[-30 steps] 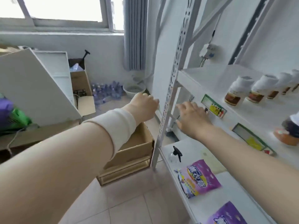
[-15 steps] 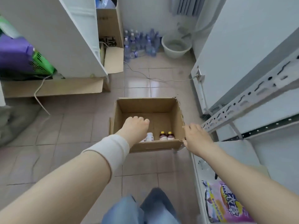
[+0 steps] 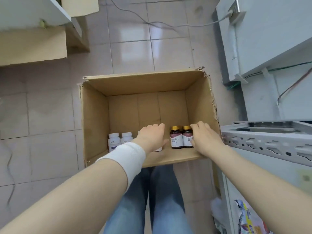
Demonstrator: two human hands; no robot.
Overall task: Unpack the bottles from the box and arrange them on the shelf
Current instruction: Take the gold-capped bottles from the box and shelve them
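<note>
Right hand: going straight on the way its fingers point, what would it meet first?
Probably the rightmost brown bottle: the right hand has fingertips at its gold cap, contact unclear.

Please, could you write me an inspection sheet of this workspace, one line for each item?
Surface: tiled floor.
Job's things: open cardboard box; inside, two white bottles and two brown bottles upright, third white bottle partly hidden.
Clutter: cardboard pieces at upper left.
Grippers: left hand over the third white bottle; right hand touching the right brown bottle; grip unclear for both.
Cables: grey cable across the floor to a socket.
Surroundings: metal shelf rack at right, coloured packet below it.
</note>
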